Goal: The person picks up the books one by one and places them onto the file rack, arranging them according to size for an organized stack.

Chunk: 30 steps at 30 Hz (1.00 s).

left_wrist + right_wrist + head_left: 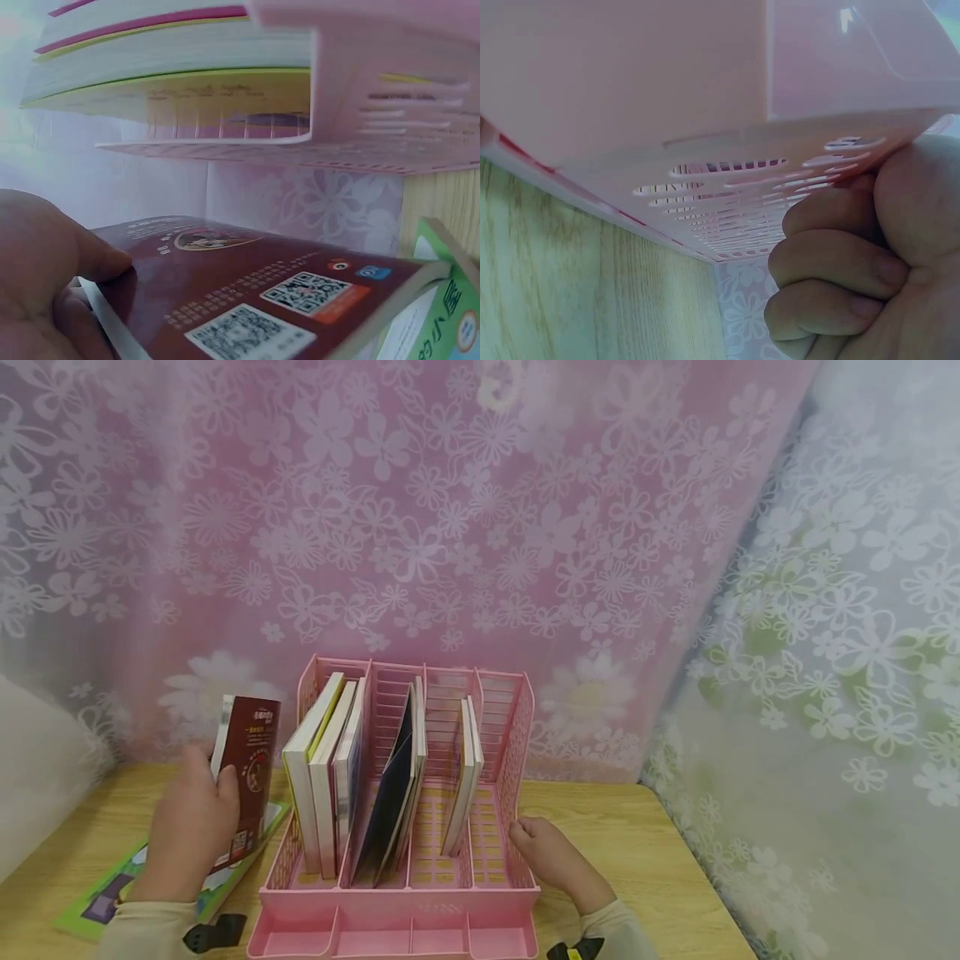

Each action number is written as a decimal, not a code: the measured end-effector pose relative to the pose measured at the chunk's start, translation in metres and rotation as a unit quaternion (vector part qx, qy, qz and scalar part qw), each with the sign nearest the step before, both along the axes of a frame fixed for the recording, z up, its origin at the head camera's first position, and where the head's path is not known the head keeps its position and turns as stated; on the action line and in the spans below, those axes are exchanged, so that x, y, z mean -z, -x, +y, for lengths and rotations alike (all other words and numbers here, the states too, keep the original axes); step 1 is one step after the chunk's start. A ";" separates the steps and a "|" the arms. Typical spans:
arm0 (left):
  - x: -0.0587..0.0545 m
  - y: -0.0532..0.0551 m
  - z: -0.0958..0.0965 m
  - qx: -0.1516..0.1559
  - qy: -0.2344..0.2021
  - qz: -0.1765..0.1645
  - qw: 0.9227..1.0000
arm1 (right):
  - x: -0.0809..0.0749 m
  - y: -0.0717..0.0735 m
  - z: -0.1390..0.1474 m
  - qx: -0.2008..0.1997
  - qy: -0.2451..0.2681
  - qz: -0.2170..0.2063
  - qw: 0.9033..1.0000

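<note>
My left hand [197, 827] grips a dark maroon book [253, 752] by its page-edge side, left of the pink desktop book rack [397, 902]. In the left wrist view the book's back cover [225, 277] shows two QR codes, and the thumb lies on it. Below this book a green picture book [86, 918] lies flat on the table. With curled fingers my right hand [555, 860] holds the edge of the rack's right side wall [727, 187]; its fingertips are partly hidden.
In the rack, thick books [322, 777] stand in the left slot, dark thin books [393, 793] lean in the second, and thin books [461, 777] stand in the third. Behind the wooden table [622, 827] hangs a pink flowered curtain [450, 527]. Another pale flowered curtain [840, 693] borders the right.
</note>
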<state>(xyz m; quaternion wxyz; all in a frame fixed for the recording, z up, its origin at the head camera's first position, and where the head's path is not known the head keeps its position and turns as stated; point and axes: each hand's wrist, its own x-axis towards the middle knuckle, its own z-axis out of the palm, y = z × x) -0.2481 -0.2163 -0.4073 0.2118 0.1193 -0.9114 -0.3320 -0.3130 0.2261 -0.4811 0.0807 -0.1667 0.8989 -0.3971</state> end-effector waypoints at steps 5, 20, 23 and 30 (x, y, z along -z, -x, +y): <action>-0.003 -0.001 -0.007 0.002 0.004 -0.027 1.000 | -0.001 0.000 0.000 0.000 0.005 -0.008 1.000; -0.013 -0.004 -0.016 0.118 0.053 -0.186 0.974 | 0.000 0.002 -0.001 0.004 -0.001 -0.004 1.000; -0.010 -0.002 -0.015 0.133 0.065 -0.205 0.968 | -0.001 0.001 -0.001 0.004 -0.003 -0.001 1.000; -0.008 0.000 -0.015 0.163 0.071 -0.191 0.965 | -0.003 0.000 -0.003 0.002 0.000 0.006 1.000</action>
